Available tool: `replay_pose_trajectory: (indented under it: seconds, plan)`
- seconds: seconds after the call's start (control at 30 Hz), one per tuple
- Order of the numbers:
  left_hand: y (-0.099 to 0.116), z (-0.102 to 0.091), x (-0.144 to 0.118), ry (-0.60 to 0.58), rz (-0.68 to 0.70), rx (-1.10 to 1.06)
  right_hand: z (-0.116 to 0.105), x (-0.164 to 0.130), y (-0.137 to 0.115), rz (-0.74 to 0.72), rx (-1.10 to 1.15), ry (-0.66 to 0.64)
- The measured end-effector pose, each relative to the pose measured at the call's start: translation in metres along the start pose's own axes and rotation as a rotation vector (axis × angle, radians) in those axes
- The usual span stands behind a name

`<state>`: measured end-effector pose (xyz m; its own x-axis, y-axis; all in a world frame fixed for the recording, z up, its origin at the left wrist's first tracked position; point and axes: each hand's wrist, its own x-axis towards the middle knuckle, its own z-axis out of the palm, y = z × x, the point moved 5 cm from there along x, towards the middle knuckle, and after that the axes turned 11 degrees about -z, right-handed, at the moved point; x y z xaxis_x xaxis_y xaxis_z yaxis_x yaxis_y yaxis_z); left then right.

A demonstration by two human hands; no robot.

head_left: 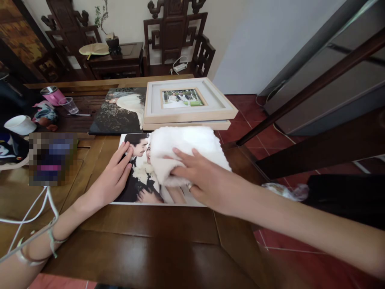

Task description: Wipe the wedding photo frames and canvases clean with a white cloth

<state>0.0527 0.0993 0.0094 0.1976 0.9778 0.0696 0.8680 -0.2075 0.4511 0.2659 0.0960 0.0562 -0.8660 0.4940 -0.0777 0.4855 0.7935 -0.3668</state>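
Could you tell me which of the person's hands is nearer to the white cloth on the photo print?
Right. The right hand presses on the white cloth; the left hand lies flat on the print's left edge, apart from it.

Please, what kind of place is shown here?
Probably a home living room: carved wooden chairs by the wall, a wooden table holding a framed wedding photo, and cups.

A dark wooden table (156,237) carried a large wedding photo print (141,188) lying flat under the fingers (124,154) of the left hand. Beyond the fingertips lay a darker print (116,114) and two stacked light wooden frames (188,106); left of them stood a pink cup (52,95), a clear glass (69,105) and a white mug (20,124).
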Motion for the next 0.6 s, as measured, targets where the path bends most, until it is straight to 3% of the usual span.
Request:
replay_pose_trajectory:
  seconds: [0.17, 0.3, 0.43, 0.6]
  plan:
    - [0.000, 0.001, 0.000, -0.005, 0.002, 0.008, 0.027, -0.014, -0.043, -0.100, 0.103, -0.174]
    - [0.001, 0.000, 0.001, -0.003, 0.002, 0.015, 0.033, -0.027, -0.067, -0.185, 0.195, -0.228]
    - [0.002, 0.000, 0.001, -0.007, -0.001, 0.008, 0.023, -0.026, -0.065, -0.180, 0.233, -0.189]
    - [0.001, 0.000, 0.000, -0.005, 0.003, 0.003, 0.009, -0.012, -0.039, -0.136, 0.177, -0.093]
